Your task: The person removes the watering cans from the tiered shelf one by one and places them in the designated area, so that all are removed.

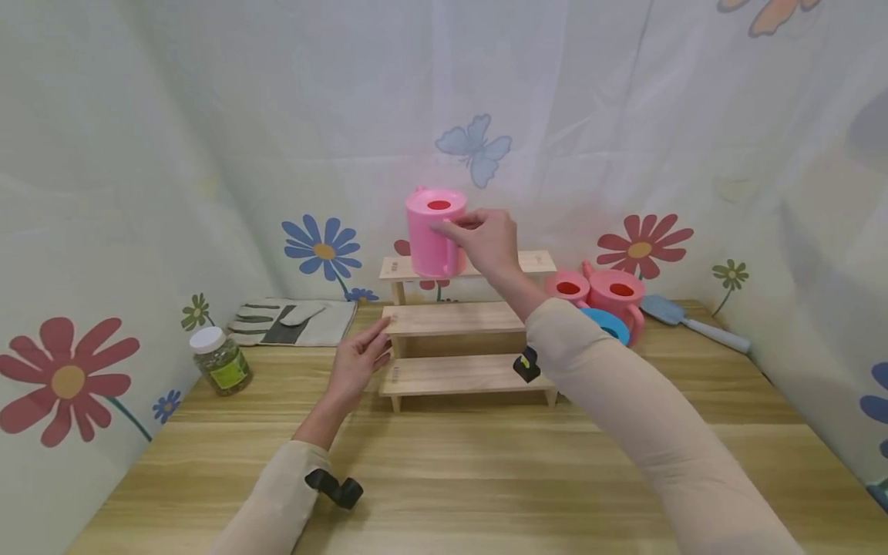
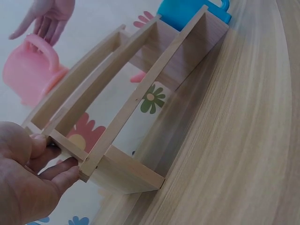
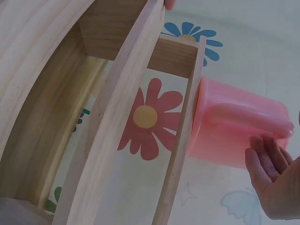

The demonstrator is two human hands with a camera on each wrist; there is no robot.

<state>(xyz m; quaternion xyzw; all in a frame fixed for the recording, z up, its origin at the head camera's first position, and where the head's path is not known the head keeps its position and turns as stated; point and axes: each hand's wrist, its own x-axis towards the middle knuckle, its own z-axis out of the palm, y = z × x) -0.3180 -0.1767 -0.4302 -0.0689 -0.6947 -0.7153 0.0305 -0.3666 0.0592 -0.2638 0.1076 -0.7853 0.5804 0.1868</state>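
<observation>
A pink watering can (image 1: 428,239) stands upright on the top tier of a three-tier wooden shelf (image 1: 458,317), towards its left end. At the can's handle is my right hand (image 1: 492,239); in the right wrist view its fingers (image 3: 262,161) are extended beside the handle, not wrapped round it. My left hand (image 1: 357,366) holds the shelf's left end at the middle tier, thumb and bent fingers against the wood in the left wrist view. The can's base sits against the top board (image 3: 180,136) in the right wrist view.
Right of the shelf are two more pink watering cans (image 1: 617,297) and a blue one (image 1: 610,324). A blue-grey trowel-like tool (image 1: 694,324) lies farther right. At left are gardening gloves (image 1: 326,320) with a small pale scoop-like object, and a white-lidded jar (image 1: 225,370).
</observation>
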